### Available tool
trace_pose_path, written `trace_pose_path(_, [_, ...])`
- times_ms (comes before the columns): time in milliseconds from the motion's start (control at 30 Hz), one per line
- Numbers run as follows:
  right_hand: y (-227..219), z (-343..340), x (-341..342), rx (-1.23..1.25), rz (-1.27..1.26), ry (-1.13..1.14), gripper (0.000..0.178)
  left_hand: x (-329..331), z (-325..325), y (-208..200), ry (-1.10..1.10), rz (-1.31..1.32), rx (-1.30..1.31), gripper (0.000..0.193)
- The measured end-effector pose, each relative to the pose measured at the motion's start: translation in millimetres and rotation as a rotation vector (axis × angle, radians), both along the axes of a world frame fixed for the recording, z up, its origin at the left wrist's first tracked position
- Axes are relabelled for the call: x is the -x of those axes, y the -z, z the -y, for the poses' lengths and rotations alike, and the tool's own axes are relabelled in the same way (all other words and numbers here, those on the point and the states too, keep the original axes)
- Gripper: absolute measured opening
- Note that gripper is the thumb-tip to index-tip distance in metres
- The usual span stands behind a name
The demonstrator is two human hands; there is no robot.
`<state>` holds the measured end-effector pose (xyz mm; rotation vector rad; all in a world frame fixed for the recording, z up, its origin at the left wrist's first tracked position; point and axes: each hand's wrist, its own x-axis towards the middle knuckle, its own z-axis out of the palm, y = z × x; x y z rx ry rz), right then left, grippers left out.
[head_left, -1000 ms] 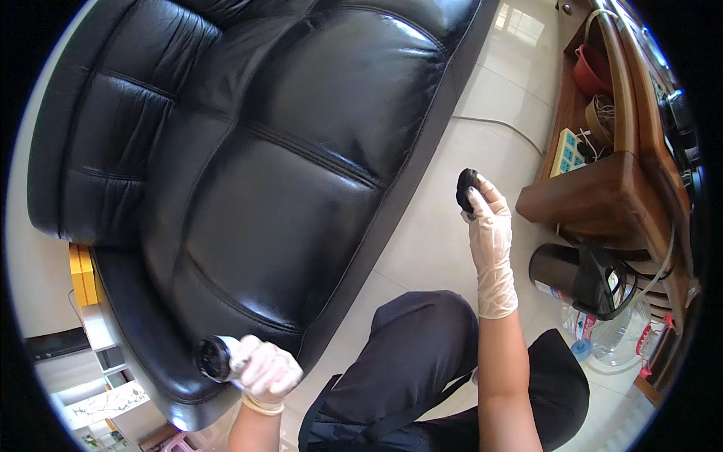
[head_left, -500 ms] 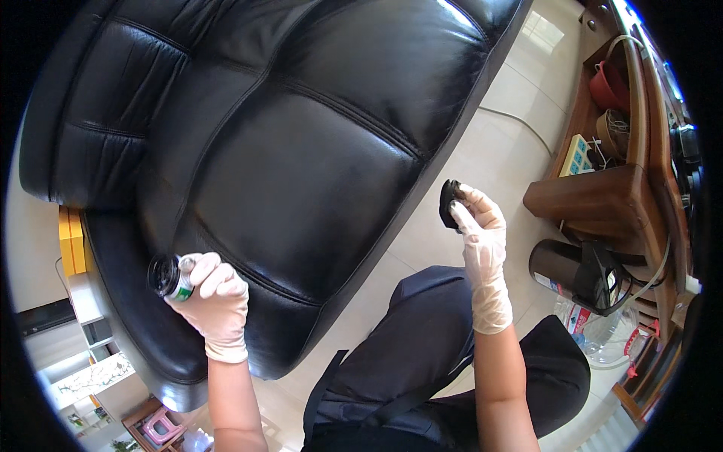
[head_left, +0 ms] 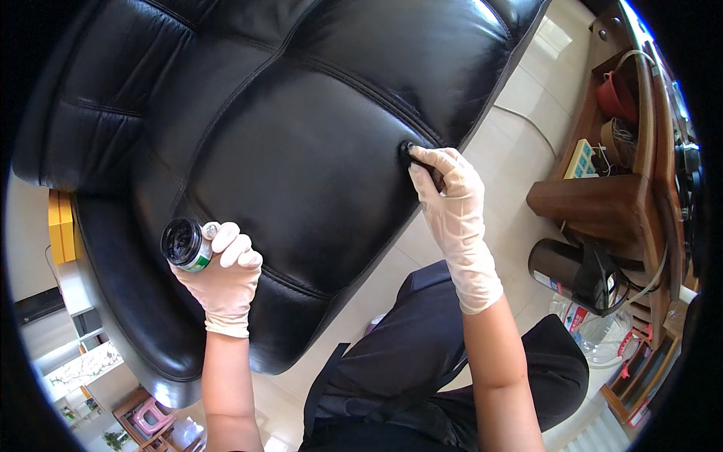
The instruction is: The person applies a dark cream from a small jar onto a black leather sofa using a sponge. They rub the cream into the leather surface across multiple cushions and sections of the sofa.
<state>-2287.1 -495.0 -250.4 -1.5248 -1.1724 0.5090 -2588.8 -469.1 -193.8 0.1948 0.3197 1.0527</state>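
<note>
In my gloved left hand [head_left: 218, 290] is an open jar [head_left: 183, 242] with a green and white label and black paste inside. A small shiny silvery piece [head_left: 211, 230] shows between the jar and the fingers; I cannot make out what it is. My gloved right hand [head_left: 456, 200] pinches a black applicator pad [head_left: 405, 155] against the front edge of the black leather sofa seat [head_left: 301, 173], just below a stitched seam. The fingers partly hide the pad. Over the sofa's near armrest side, the jar is held up, tilted so its mouth shows.
To the right stands a wooden cabinet [head_left: 572, 200] holding a red pot [head_left: 615, 98] and a power strip [head_left: 580, 160]. A dark thermos jug [head_left: 568, 267] and a clear plastic bottle [head_left: 602, 339] are beside it. A cable [head_left: 527, 120] crosses the tiled floor. A pink stool [head_left: 153, 416] is at lower left.
My right hand has moved left and away from me, bringing the pad from above the floor onto the seat edge. The jar has risen slightly and turned, showing its contents.
</note>
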Motion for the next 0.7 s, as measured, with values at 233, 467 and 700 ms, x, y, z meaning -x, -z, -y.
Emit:
trace_pose_path(233, [0,-1,2,-0.006,0.202,-0.022,0.01,5,-1,5,0.018,0.004,0.0,0.034])
trace_pose_path(467, [-1,-4,8,-0.069,0.319,-0.006,0.012,9,-1,10,0.005,0.073,0.009,0.042])
trace_pose_path(700, [-11,-30,2,-0.111,0.363,-0.036,0.009,8,-1,10,-0.005,0.127,0.046,0.049])
